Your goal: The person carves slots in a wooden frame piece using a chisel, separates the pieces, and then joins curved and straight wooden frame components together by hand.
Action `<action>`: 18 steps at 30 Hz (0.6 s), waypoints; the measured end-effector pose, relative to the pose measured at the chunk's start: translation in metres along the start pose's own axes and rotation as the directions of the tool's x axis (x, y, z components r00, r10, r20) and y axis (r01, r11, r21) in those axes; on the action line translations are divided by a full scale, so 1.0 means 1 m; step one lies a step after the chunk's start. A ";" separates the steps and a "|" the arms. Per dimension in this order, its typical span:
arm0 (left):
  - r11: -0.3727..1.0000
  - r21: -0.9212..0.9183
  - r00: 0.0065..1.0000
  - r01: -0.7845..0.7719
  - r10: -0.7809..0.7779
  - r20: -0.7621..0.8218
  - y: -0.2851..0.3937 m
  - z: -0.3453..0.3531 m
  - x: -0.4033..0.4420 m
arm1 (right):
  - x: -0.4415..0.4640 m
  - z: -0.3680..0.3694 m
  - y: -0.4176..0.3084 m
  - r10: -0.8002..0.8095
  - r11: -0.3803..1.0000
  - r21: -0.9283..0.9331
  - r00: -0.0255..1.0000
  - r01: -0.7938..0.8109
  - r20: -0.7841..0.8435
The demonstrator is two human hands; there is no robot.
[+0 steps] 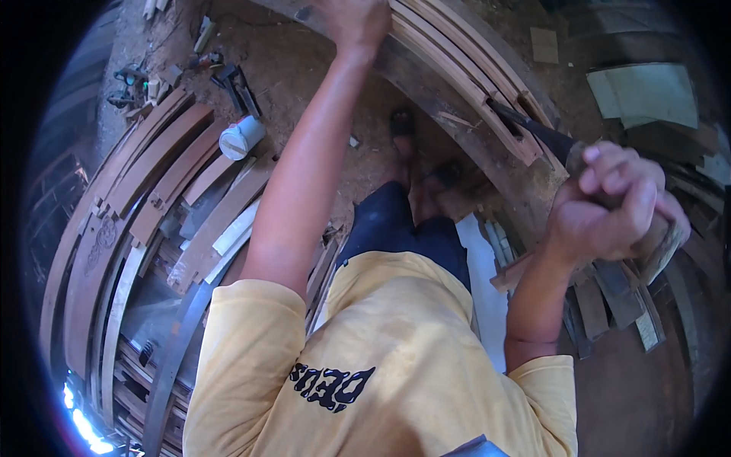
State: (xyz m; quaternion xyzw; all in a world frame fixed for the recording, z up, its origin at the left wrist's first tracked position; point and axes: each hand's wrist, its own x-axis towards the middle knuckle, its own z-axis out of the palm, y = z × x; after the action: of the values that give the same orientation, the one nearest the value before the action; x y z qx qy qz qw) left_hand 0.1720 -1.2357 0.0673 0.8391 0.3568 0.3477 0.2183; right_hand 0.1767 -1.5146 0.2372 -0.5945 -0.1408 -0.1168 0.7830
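My right hand (609,202) is closed around the wooden handle (661,251) of a tool with a long, dark, tapering blade (537,131). The tool's exact kind cannot be made out. Its narrow end meets several long wooden boards (464,61), near a notch by their ends. These boards lie side by side along a worn wooden beam (449,126). At the top edge, my left hand (356,19) is over the boards' left side, apparently touching them. Its fingers are cut off or hidden.
Many cut boards (164,164) are stacked at left, with a white bucket (241,139) at their edge. Tools (236,87) lie on the dirt floor. A pale sheet (643,93) and wood offcuts (598,305) are at right. My sandalled feet (402,122) stand beside the beam.
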 end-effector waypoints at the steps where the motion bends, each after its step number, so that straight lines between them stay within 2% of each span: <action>1: 0.998 -0.063 0.999 -0.031 0.028 -0.034 -0.001 0.004 0.002 | 0.005 -0.005 0.012 -0.048 0.994 -0.082 0.958 0.073 0.281; 2: 0.998 -0.064 0.999 -0.029 0.026 -0.040 0.006 -0.002 0.004 | 0.011 0.000 0.023 -0.057 0.986 -0.117 0.907 0.115 0.418; 3: 0.999 -0.012 0.998 0.039 -0.038 0.050 0.012 -0.011 0.003 | 0.018 0.006 0.034 -0.065 0.977 -0.138 0.835 0.165 0.546; 4: 0.994 0.048 0.984 0.102 -0.108 0.142 0.016 -0.019 -0.001 | 0.029 0.025 0.041 -0.115 0.877 -0.297 0.766 0.377 0.632; 5: 0.993 0.051 0.983 0.109 -0.115 0.144 0.012 -0.017 -0.004 | 0.041 0.050 0.048 -0.134 0.709 -0.410 0.680 0.574 0.721; 7: 1.000 -0.013 0.999 -0.018 0.018 0.033 -0.001 -0.002 -0.003 | 0.050 0.113 0.069 -0.190 0.783 -0.338 0.717 0.523 0.671; 9: 1.000 -0.015 1.000 -0.014 0.015 0.024 -0.006 0.004 -0.003 | 0.051 0.142 0.074 -0.176 0.958 -0.105 0.834 0.267 0.523; 11: 1.000 -0.018 1.000 0.005 -0.005 0.010 -0.003 0.005 -0.006 | 0.056 0.138 0.067 -0.099 0.927 -0.251 0.826 0.280 0.555; 12: 1.000 0.024 0.999 0.012 -0.013 0.040 0.000 0.005 -0.004 | 0.061 0.141 0.066 -0.107 0.923 -0.250 0.820 0.291 0.562; 14: 0.998 0.066 0.997 0.015 -0.020 0.073 0.005 0.001 -0.007 | 0.069 0.144 0.057 0.176 0.901 -0.432 0.879 0.038 0.444; 16: 0.995 0.046 0.983 0.093 -0.099 0.152 0.009 0.001 0.001 | 0.076 0.136 0.026 0.395 0.816 -0.572 0.802 -0.081 0.449; 17: 0.997 0.046 0.988 0.069 -0.075 0.136 0.008 -0.001 0.002 | 0.064 0.132 0.046 0.137 0.927 -0.365 0.825 0.089 0.548; 18: 0.993 0.051 0.985 0.103 -0.109 0.137 0.007 -0.007 0.000 | 0.055 0.130 0.059 -0.132 0.956 -0.140 0.802 0.259 0.583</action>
State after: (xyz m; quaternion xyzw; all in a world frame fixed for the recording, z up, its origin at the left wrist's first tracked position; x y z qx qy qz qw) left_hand 0.1701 -1.2393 0.0759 0.8458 0.3921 0.2684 0.2426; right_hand 0.2384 -1.3739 0.2368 -0.6644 -0.4148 -0.0299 0.6210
